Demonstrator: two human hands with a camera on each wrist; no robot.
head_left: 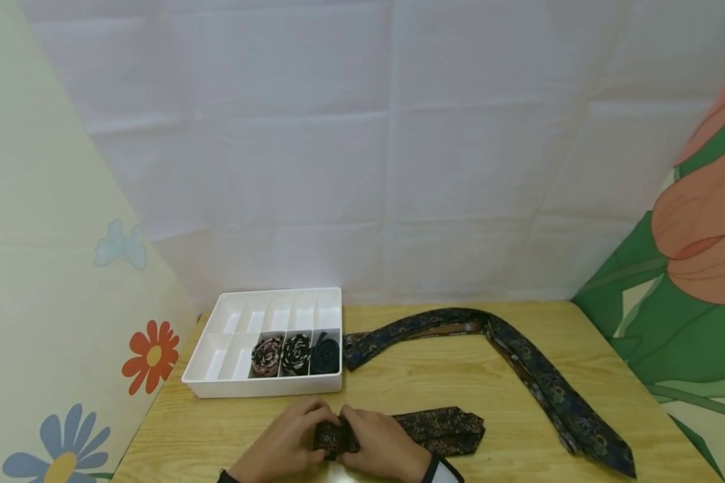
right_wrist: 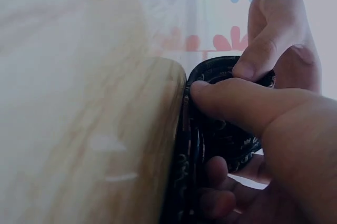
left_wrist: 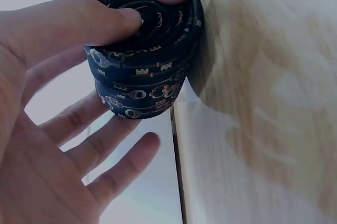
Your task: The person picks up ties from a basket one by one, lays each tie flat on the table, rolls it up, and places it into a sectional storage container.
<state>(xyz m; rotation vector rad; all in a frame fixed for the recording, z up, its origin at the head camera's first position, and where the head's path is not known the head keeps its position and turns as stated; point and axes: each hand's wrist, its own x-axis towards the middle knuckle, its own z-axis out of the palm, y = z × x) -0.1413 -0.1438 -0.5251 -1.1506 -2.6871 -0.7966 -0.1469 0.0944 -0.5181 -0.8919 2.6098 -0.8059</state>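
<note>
Between both hands is a dark patterned necktie, partly rolled into a coil (left_wrist: pixel 142 84), its unrolled tail (head_left: pixel 441 429) lying flat to the right on the table. My left hand (head_left: pixel 286 439) grips the coil, its thumb (left_wrist: pixel 116 24) on the spiral end; the last fingers stand apart from it in the left wrist view. From the other side my right hand (head_left: pixel 383 444) holds the roll, its thumb (right_wrist: pixel 237 98) on top and fingertips (right_wrist: pixel 216 203) low by the tie. In the right wrist view the coil (right_wrist: pixel 226 134) stands on edge against the wood.
Behind the hands sits a white divided tray (head_left: pixel 262 388). Its front right compartments hold a pinkish rolled tie (head_left: pixel 267 356), a black-and-white one (head_left: pixel 296 354) and a dark green one (head_left: pixel 325 354). A long dark floral necktie (head_left: pixel 538 369) curves across the wooden table (head_left: pixel 411 382) at right.
</note>
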